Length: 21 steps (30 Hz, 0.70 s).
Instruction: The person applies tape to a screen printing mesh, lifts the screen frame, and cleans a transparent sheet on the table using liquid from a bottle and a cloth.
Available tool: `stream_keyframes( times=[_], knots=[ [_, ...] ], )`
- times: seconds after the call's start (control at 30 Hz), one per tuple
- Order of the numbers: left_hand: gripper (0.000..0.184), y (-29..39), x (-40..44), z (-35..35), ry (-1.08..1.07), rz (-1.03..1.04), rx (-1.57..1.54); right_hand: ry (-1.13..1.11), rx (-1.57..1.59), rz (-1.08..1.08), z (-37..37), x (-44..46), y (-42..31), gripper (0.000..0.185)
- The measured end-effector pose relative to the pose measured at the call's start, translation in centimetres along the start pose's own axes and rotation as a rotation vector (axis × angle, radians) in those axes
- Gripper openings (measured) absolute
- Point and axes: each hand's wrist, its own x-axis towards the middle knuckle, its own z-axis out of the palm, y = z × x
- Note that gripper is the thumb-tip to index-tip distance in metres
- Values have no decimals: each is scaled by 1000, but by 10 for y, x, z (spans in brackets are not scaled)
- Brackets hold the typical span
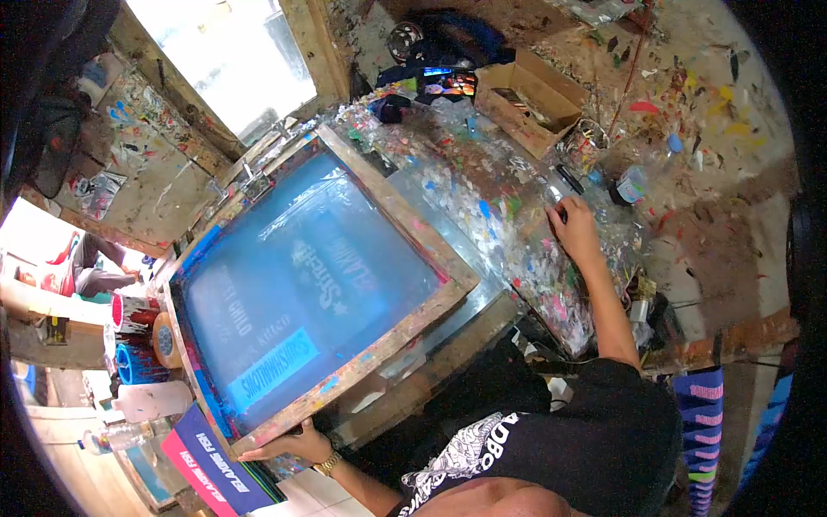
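Note:
A silk-screen printing frame point(392, 332) with wooden sides and blue mesh leans across the bench, light lettering showing in the mesh. My left hand point(301, 445), with a gold watch on the wrist, grips its lower left corner; the thumb lies along the wood and the other fingers are partly hidden. Far to the right, my right hand point(577, 226) is over the paint-spattered worktop point(491, 211), fingers curled in a pinch. Right at its fingertips is a small black-and-clear item point(567, 179), whose kind I cannot make out.
Behind the worktop are an open cardboard box point(530, 99) and a lit screen point(448, 82). A small bottle point(631, 185) stands right of my right hand. Paint tubs point(138, 364) and a plastic bottle point(116, 438) crowd the left. A blue-and-pink printed sheet point(207, 461) lies below the frame.

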Motion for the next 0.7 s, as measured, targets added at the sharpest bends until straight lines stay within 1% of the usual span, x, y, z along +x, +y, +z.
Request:
stream_keyframes(
  times=[0.07, 0.13, 0.17, 0.23, 0.27, 0.33, 0.37, 0.4, 0.43, 0.47, 0.53, 0.57, 0.63, 0.7],
  knots=[
    [145, 2, 1, 1, -9, -3, 3, 24, -7, 0, 10, 3, 7, 21],
    [138, 7, 3, 3, 45, 7, -34, 143, -59, 5, 21, 5, 16, 24],
    [138, 5, 2, 4, 36, 9, -29, 133, -61, 9, 23, 4, 17, 24],
    [139, -5, -1, 8, 51, 46, -22, 94, -221, 104, 25, 4, 17, 31],
    [139, -8, -2, 8, 42, 49, -18, 84, -223, 107, 24, 4, 16, 31],
    [139, -16, -5, 8, 28, 41, -22, 6, -331, 145, 19, 4, 12, 37],
    [136, -15, -5, 4, 10, 60, 50, -2, -336, 149, 17, 5, 9, 37],
    [136, -12, -5, 9, -1, 61, 52, -8, -350, 145, 16, 6, 7, 37],
    [132, -9, -6, 14, 29, 3, -110, -11, -364, 141, 14, 8, 6, 38],
    [127, -7, -5, 14, 49, 9, -115, -19, -370, 145, 13, 8, 5, 38],
    [118, -2, -3, 14, 89, 19, -125, -38, -285, 110, 14, 9, 7, 34],
    [117, -3, -3, 13, 72, 50, -73, -47, -288, 114, 17, 8, 11, 34],
    [115, -4, -2, 9, 41, 109, 28, 66, -215, 59, 24, 7, 17, 32],
    [114, -9, -2, 5, 13, 169, 129, 86, -193, 61, 24, 7, 15, 31]
  ],
)
